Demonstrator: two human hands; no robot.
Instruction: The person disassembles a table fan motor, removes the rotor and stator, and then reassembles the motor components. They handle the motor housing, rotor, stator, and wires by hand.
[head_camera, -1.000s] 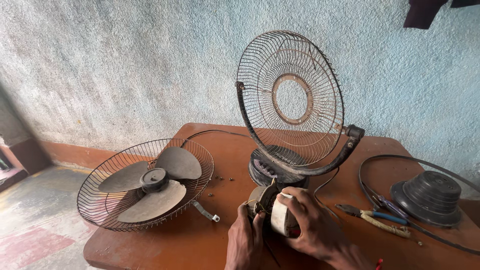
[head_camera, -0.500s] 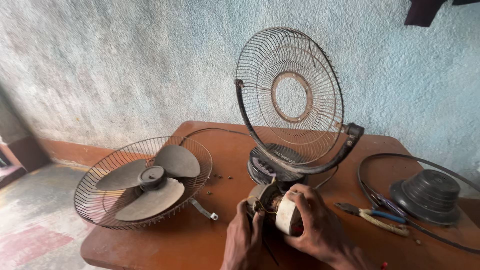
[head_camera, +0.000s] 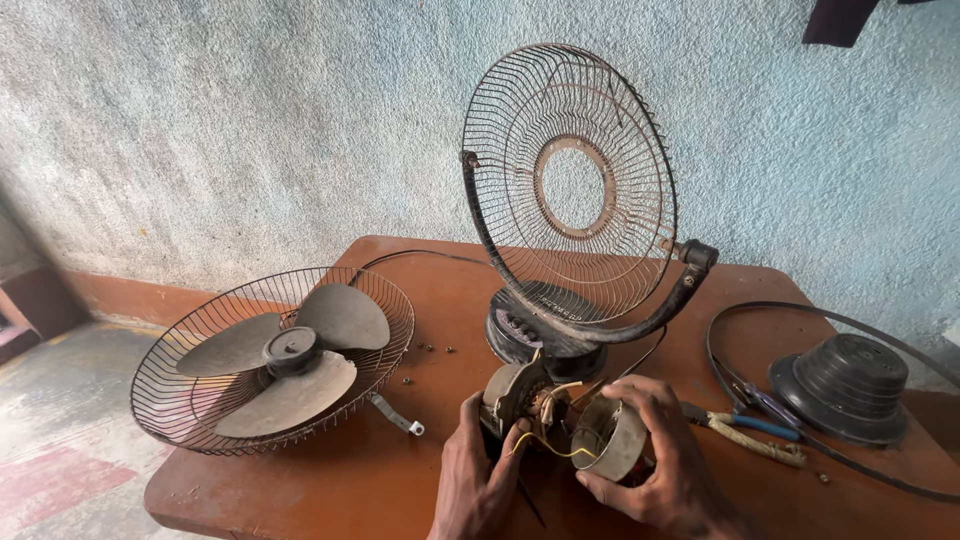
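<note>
here, dusty fan motor (head_camera: 545, 415) trails yellow wire (head_camera: 540, 447).

Grey blades (head_camera: 300, 350), reddish-brown table (head_camera: 400, 490)

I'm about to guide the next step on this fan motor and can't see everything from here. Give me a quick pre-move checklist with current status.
1. Left hand supports the fan motor: ok.
2. Right hand grips the tape roll beside the motor: ok.
3. Yellow wire free of snags: cannot tell, it loops between the hands.
4. Pliers on the table beside the right hand: ok.
5. Small screws together near the front grille with blades: ok.
6. Rear grille on its stand upright behind the motor: ok.
</note>
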